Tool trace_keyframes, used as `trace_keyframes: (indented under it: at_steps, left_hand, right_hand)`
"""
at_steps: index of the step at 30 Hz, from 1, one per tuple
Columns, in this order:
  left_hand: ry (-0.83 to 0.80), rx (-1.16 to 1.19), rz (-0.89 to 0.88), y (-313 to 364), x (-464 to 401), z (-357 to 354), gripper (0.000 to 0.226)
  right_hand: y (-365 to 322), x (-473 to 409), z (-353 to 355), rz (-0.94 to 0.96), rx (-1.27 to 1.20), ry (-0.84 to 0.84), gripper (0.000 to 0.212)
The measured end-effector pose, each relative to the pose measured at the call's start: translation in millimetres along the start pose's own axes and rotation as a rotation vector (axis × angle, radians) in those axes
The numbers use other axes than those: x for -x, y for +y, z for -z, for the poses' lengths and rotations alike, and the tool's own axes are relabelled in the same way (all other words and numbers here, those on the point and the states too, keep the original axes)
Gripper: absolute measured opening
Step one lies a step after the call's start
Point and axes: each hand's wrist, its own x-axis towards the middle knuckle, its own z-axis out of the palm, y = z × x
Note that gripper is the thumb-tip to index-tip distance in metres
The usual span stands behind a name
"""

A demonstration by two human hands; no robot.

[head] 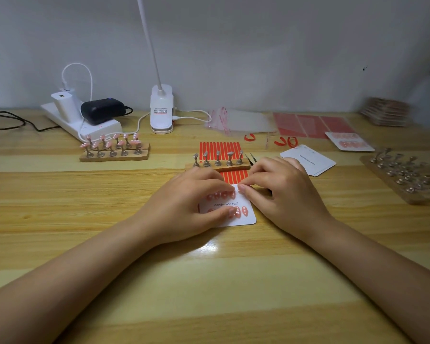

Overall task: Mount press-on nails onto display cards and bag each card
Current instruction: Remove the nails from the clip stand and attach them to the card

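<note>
Your left hand (189,202) is pressing down on the "Handmade Nail" display card (243,217), fingers curled over its top row of pink press-on nails (220,195), thumb on the lower row. Your right hand (281,187) is pinching at the card's upper right corner. The card is lying flat on the surface (109,219), just in front of the empty wooden nail stand (219,163).
</note>
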Motion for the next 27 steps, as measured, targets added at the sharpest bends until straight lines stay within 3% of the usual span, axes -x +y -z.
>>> trace_keyframes:
  at_steps: [16, 23, 27]
  left_hand:
    - [-0.002, -0.016, 0.001, 0.7, 0.0, 0.9, 0.044]
    - [0.010, -0.014, -0.002, 0.9, 0.1, 0.2, 0.043]
    - [0.018, -0.021, -0.016, 0.0, 1.0, 0.5, 0.049]
  right_hand:
    - [-3.0, 5.2, 7.7, 0.139, 0.148, -0.070, 0.019]
    - [1.5, 6.5, 5.4, -0.117, -0.122, -0.103, 0.025]
    - [-0.4, 7.1, 4.3, -0.074, -0.092, -0.086, 0.025]
